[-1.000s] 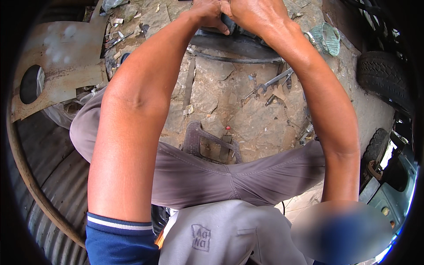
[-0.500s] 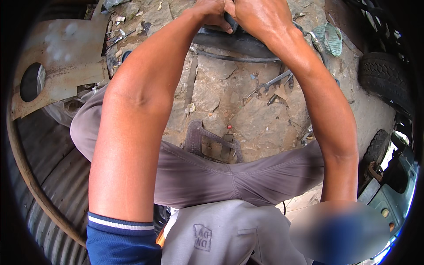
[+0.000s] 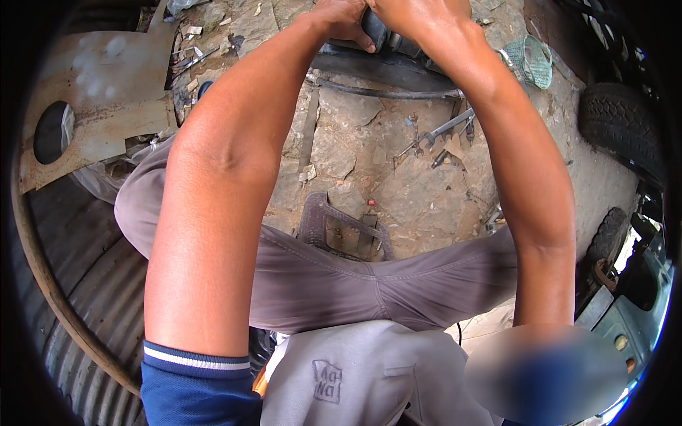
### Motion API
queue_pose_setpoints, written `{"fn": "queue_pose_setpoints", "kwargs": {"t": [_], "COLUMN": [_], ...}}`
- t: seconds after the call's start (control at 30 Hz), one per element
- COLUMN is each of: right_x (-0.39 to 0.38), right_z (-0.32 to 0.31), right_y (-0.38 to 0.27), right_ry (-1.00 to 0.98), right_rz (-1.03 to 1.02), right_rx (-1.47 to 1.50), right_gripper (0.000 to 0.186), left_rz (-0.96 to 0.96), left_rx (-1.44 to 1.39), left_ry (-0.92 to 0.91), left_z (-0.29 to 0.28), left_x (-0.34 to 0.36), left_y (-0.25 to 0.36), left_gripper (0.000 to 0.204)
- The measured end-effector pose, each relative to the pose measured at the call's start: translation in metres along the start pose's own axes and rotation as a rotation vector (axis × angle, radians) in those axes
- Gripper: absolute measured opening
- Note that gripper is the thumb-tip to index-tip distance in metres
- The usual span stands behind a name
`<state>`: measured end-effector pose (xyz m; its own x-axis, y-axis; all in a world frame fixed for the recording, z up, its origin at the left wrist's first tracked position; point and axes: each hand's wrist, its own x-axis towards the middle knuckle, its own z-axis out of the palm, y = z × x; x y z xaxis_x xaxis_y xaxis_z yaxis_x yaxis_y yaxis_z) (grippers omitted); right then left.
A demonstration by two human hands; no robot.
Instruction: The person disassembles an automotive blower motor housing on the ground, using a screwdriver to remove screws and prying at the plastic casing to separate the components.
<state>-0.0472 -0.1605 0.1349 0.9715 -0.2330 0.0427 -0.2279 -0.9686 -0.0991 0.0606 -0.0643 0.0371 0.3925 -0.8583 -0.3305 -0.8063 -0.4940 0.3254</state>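
My left hand (image 3: 347, 20) is at the top edge, its thumb pressed on a dark, rounded black part (image 3: 376, 30) and its fingers curled around it. Close beside it on the right, my right hand (image 3: 419, 15) is bent over the same dark assembly; its fingertips run out of view. Below both hands lies a long black curved piece (image 3: 383, 71) on the ground, with a thin black hose (image 3: 387, 91) along its near side. What the right fingers touch cannot be seen.
Spanners (image 3: 446, 128) and other small tools lie on the rough stone floor. A green mesh basket (image 3: 529, 62) and a tyre (image 3: 619, 121) are to the right. At left are a rusty metal plate (image 3: 92, 92) and corrugated sheet (image 3: 85, 298). A brown frame-like piece (image 3: 312, 219) lies by my legs.
My right hand has shifted slightly right and up, its thumb no longer showing beside the left hand, so more of the black part shows. The left hand has barely moved.
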Motion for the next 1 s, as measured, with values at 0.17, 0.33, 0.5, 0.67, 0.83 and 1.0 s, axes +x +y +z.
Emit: {"fn": "queue_pose_setpoints", "kwargs": {"t": [0.17,0.33,0.5,0.67,0.83,1.0], "right_x": [0.009,0.011,0.020,0.019,0.024,0.026], "right_z": [-0.011,-0.009,-0.009,-0.017,-0.021,-0.011], "right_y": [-0.001,-0.003,-0.006,-0.002,0.012,0.054], "right_ry": [-0.163,-0.193,-0.241,-0.293,-0.326,-0.373], "right_rz": [-0.008,0.021,0.115,0.142,0.109,0.025], "right_rx": [-0.017,-0.037,-0.051,0.035,-0.008,0.028], "right_gripper": [0.022,0.025,0.027,0.028,0.030,0.027], "left_rz": [0.047,0.042,0.117,0.045,-0.009,0.040], "left_rx": [0.018,0.011,0.004,0.047,0.124,0.104], "left_ry": [0.042,0.096,0.088,0.083,0.014,0.121], "left_z": [0.005,0.008,0.012,0.007,0.005,0.013], "left_x": [0.001,0.000,0.005,0.000,0.004,0.007], "left_y": [-0.007,-0.006,-0.014,-0.004,-0.004,-0.010], "left_gripper": [0.107,0.107,0.105,0.110,0.117,0.119]}}
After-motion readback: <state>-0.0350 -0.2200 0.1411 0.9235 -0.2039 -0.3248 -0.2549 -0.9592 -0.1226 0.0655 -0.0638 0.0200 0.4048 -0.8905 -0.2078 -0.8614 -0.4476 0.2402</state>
